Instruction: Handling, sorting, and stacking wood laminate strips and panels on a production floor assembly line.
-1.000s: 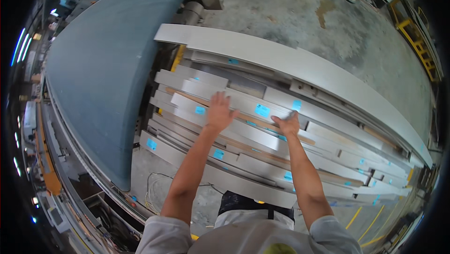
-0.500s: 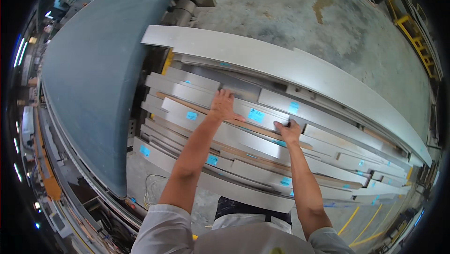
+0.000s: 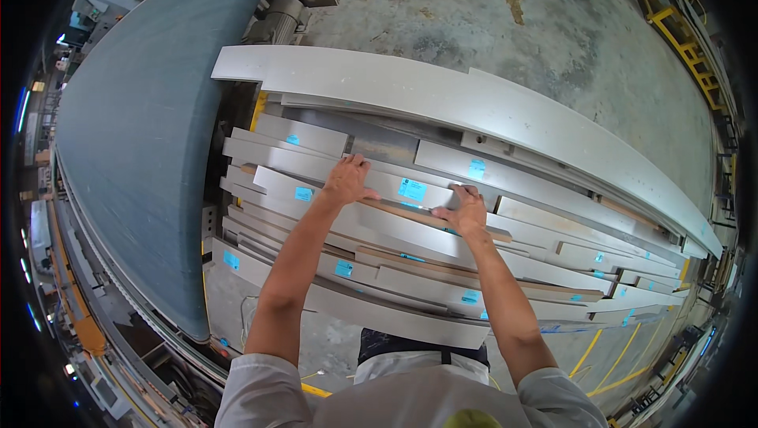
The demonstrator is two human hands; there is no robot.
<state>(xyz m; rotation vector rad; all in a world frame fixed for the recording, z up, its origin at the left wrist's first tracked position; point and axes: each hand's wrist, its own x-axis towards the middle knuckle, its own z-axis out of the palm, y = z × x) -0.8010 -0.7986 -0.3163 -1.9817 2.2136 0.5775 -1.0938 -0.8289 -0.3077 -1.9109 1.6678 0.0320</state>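
A long, narrow pale-grey panel [image 3: 395, 178] with a blue label lies among several similar panels, stacked flat in overlapping rows. My left hand [image 3: 347, 181] grips it left of the label, fingers over its far edge and thumb along the near edge. To the right of the label, my right hand [image 3: 464, 208] holds the same panel, fingers bent over it and thumb toward the near side. A brown-edged strip [image 3: 426, 213] runs just below the held panel. Another labelled panel [image 3: 276, 185] lies nearer me on the left. The fingertips' undersides are hidden.
A long, wide pale panel [image 3: 379, 79] stretches across the far side of the stack. On the left stands a large blue-grey curved surface [image 3: 142, 144], with a motor [image 3: 278, 21] behind it. Concrete floor [image 3: 442, 17] lies beyond, with a yellow frame [image 3: 679, 33] at far right.
The view has shifted slightly. My right hand's fingers now reach farther over the held panel. The left stretch of the brown-edged strip, visible before, is now mostly covered.
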